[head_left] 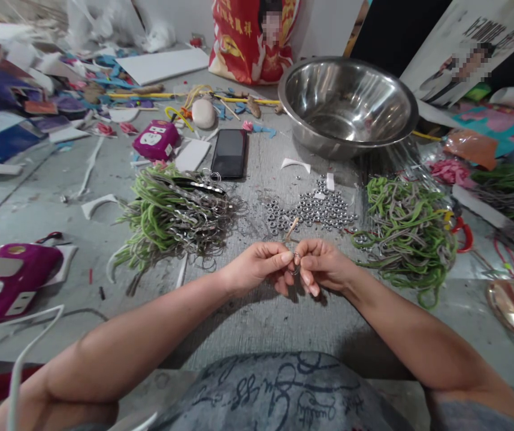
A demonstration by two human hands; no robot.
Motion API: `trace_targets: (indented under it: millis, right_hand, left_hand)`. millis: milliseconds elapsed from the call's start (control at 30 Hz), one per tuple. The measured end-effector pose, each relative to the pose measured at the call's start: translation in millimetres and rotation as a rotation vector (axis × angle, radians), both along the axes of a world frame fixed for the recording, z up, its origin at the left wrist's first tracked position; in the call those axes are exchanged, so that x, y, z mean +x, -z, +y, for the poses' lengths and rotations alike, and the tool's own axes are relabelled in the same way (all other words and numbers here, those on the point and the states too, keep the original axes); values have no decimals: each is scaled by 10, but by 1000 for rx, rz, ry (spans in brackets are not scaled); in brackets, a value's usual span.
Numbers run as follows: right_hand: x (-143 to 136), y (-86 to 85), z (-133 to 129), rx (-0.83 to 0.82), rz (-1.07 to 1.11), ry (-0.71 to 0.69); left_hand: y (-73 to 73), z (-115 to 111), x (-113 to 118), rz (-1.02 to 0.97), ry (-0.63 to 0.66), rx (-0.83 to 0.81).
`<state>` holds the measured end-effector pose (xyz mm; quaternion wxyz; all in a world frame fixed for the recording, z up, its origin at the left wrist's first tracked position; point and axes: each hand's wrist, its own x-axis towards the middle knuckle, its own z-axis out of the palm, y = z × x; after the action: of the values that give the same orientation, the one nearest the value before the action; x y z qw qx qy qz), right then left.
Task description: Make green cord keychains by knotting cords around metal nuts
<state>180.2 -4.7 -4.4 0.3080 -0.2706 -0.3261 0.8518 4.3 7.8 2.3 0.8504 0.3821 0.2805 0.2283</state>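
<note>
My left hand (271, 263) and my right hand (320, 263) meet over the table, fingertips almost touching. Thumb and forefinger of each are pinched on a small, thin metal ring (296, 270); its finer details are hidden by the fingers. Just beyond the fingertips a thin wooden stick (292, 227) points up and away. Many small shiny metal rings (329, 206) lie loose past the hands. To the left is a bundle of green and grey cords (153, 209) with metal pieces and wire loops at one end. Another heap of green and grey cords (412, 233) lies to the right.
A steel bowl (302, 134) stands at the back right, a black phone (229, 154) left of it. Purple power sockets (156, 140) and a red bag (250, 66) sit farther off. Scraps (27, 90) cover the far left; a white cable (18, 365) crosses the near left.
</note>
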Motion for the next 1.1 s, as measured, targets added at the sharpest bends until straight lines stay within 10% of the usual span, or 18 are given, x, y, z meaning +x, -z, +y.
trace_targets:
  millis: [1100]
  right_hand:
    - [-73,-33,-61,7,105,-54]
  left_hand:
    - [64,1,-37,-132,158,-165]
